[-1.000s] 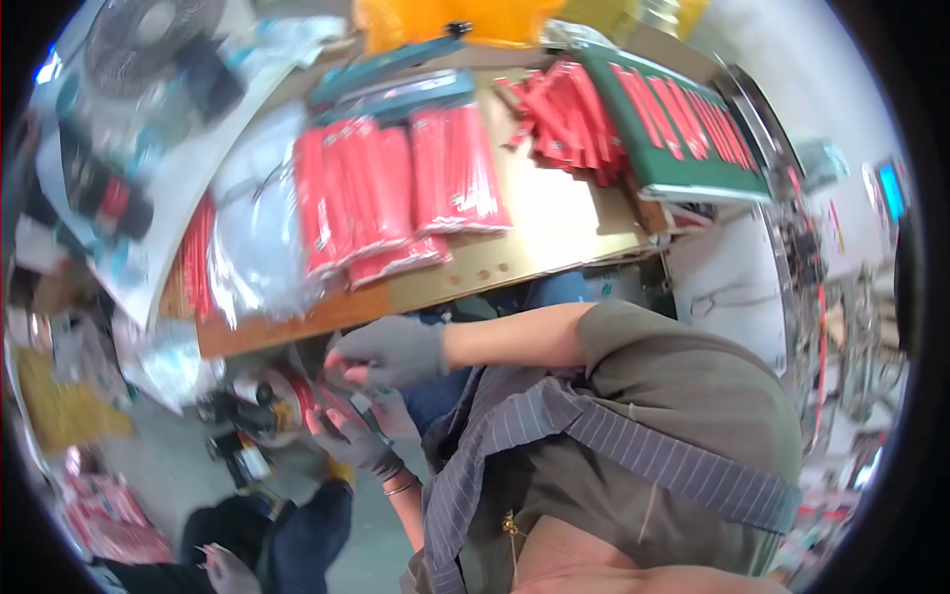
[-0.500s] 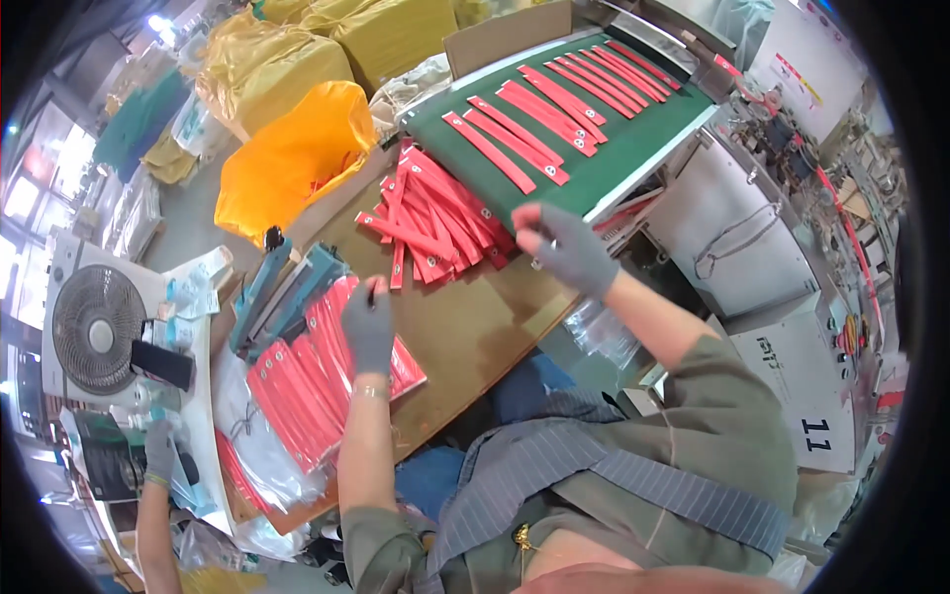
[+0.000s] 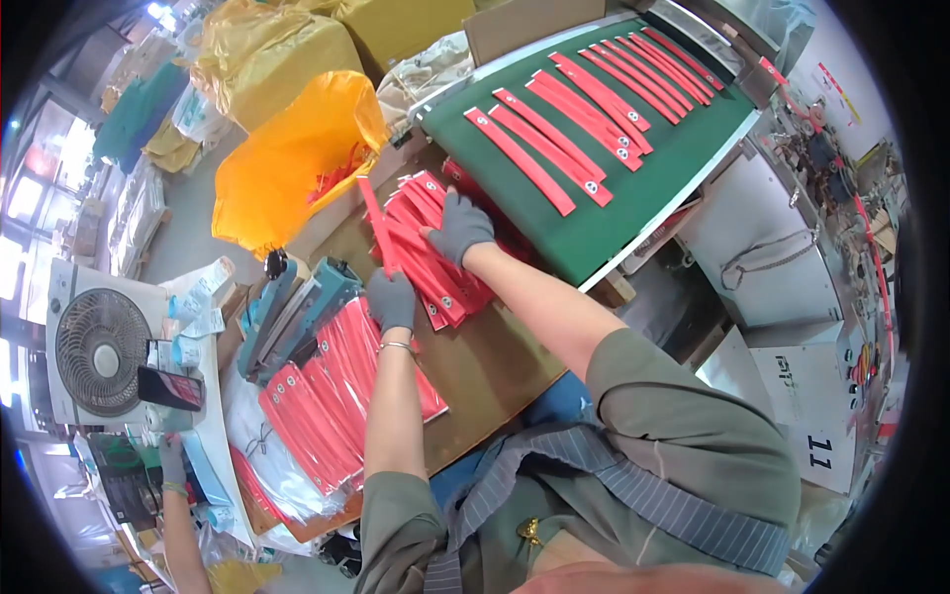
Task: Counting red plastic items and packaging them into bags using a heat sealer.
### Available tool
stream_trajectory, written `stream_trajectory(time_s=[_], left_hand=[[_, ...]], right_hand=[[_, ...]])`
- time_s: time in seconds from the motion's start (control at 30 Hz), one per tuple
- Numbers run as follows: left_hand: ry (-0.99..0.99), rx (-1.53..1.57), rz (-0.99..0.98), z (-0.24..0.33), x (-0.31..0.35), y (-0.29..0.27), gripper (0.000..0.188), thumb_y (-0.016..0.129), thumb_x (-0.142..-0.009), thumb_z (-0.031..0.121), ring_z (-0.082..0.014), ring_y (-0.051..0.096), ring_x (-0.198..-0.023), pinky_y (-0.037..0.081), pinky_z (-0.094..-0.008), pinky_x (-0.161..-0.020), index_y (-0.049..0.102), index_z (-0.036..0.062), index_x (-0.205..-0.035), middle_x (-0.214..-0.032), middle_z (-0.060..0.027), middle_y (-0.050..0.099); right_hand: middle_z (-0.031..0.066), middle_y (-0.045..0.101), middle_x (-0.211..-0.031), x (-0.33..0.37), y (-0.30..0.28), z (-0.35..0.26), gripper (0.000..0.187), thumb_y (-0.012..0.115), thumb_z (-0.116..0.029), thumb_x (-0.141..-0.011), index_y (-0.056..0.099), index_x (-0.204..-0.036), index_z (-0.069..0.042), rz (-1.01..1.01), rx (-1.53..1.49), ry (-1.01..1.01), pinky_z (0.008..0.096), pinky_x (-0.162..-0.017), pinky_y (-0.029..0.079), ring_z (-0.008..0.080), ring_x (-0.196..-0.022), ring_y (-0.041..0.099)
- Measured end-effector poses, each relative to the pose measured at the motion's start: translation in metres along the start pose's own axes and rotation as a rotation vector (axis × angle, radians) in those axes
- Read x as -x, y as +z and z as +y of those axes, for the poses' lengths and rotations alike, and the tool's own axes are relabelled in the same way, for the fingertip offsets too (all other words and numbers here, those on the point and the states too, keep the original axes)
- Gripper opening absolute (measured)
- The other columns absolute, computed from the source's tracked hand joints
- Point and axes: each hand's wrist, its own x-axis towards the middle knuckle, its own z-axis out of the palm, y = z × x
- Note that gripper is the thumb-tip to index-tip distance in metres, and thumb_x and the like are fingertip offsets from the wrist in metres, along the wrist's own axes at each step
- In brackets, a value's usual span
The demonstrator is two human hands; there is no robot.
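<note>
A long flat red strip (image 3: pixel 379 226) stands up from my left hand (image 3: pixel 393 299), whose grey-gloved fingers are closed on its lower end. My right hand (image 3: pixel 462 232), in a matching glove with bare fingertips, bends over the loose pile of red strips (image 3: pixel 421 259). Its thumb and fingers close about strips at the pile's right side; how many is hidden. Close below my left hand lies a row of red strips in clear plastic sleeves (image 3: pixel 322 391). Beside that row stands a blue-grey bench tool with a lever (image 3: pixel 302 312).
Spaced red strips lie on a green conveyor belt (image 3: pixel 475 158) at the far right. An orange bag (image 3: pixel 287 158) with red bits inside stands behind the brown table (image 3: pixel 495 371). At left are a fan (image 3: pixel 99 351), a phone (image 3: pixel 170 388) and another person's gloved hand (image 3: pixel 172 460).
My right hand has moved left from the belt's edge onto the pile. My left hand has moved up from the sleeved strips and now holds one red strip. The view has shifted slightly.
</note>
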Motion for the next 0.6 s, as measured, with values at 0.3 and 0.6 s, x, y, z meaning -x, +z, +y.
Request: stream_trajectory(time_s=[0.3, 0.6], left_hand=[[0.042, 0.142, 0.162, 0.020, 0.030, -0.055, 0.022, 0.046, -0.088, 0.017, -0.0409, 0.058, -0.080, 0.044, -0.0457, -0.070, 0.049, -0.0045, -0.092, -0.082, -0.0258, 0.058], [-0.089, 1.134, -0.282, 0.051, 0.076, -0.091, 0.025, 0.046, -0.093, 0.017, -0.0214, 0.062, -0.084, 0.050, -0.0334, -0.079, 0.053, -0.0030, -0.105, -0.098, -0.0142, 0.063]], right_hand=[[0.0218, 0.064, -0.086, 0.008, -0.041, -0.002, 0.064, 0.055, -0.058, -0.079, 0.047, -0.108, -0.001, 0.141, -0.108, 0.017, 0.0439, -0.074, 0.048, 0.0368, -0.083, 0.062], [0.0243, 0.063, -0.089, 0.057, -0.018, -0.038, 0.052, 0.057, -0.044, -0.081, 0.059, -0.101, 0.004, 0.037, -0.655, -0.173, 0.0402, -0.075, 0.047, 0.0378, -0.088, 0.061]])
